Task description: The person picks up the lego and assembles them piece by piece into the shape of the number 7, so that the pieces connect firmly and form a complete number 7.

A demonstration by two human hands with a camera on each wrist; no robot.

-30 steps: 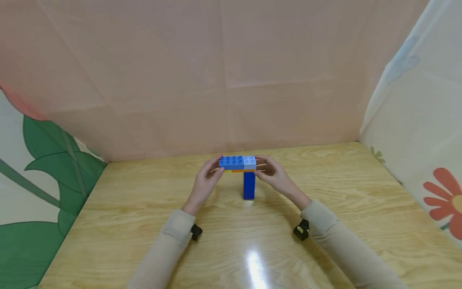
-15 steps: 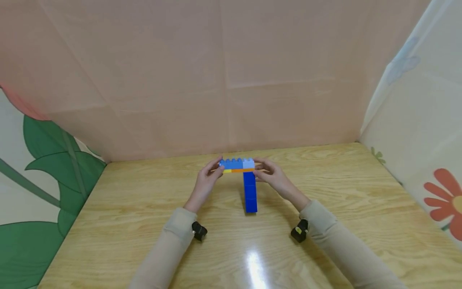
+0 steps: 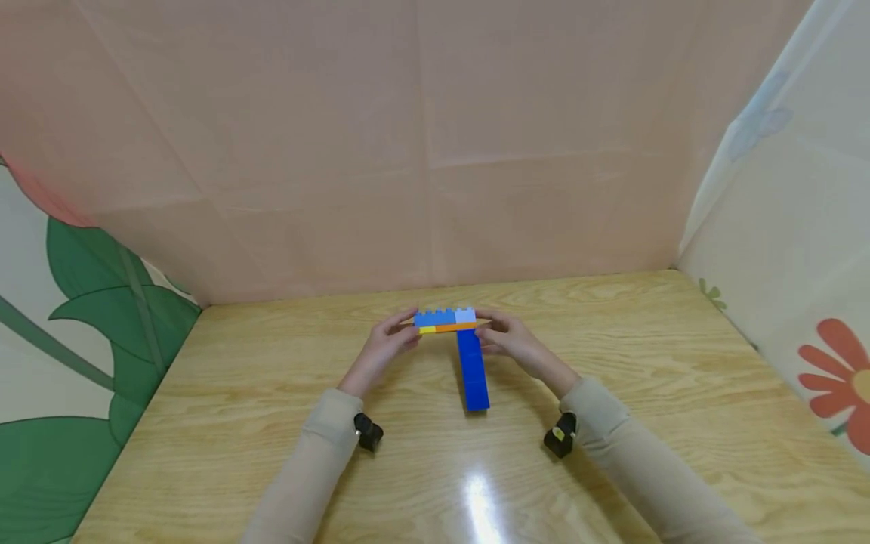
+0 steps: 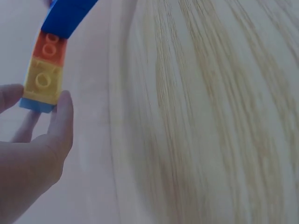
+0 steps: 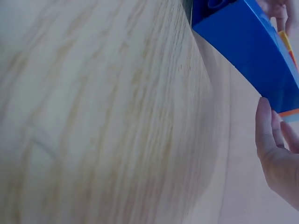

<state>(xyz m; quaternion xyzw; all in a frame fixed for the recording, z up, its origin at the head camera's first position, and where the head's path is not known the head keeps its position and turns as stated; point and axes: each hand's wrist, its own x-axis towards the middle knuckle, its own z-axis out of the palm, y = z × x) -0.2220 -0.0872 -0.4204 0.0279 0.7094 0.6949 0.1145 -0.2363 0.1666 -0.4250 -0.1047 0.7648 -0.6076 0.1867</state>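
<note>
A toy building-brick assembly is held between both hands in the head view. Its top row has a blue brick [image 3: 435, 318] beside a pale blue brick [image 3: 465, 315]. Beneath run a yellow brick [image 4: 43, 80] and an orange brick [image 4: 49, 46], whose hollow undersides face the left wrist camera. From the right end a dark blue brick column [image 3: 473, 370] slants down, its lower end toward the person. My left hand [image 3: 384, 351] pinches the yellow end between thumb and fingers. My right hand [image 3: 519, 347] pinches the other end, where the column joins; the column partly covers this joint in the right wrist view.
The wood-grain table [image 3: 258, 378] stretches below both hands. A pinkish cloth backdrop [image 3: 326, 151] stands behind it, with printed side panels at left and right. Each wrist carries a small black camera [image 3: 560, 436].
Both hands have tipped the assembly: the column's lower end has swung toward the person, and the top studs have turned away from the head camera. The assembly is slightly lower in view.
</note>
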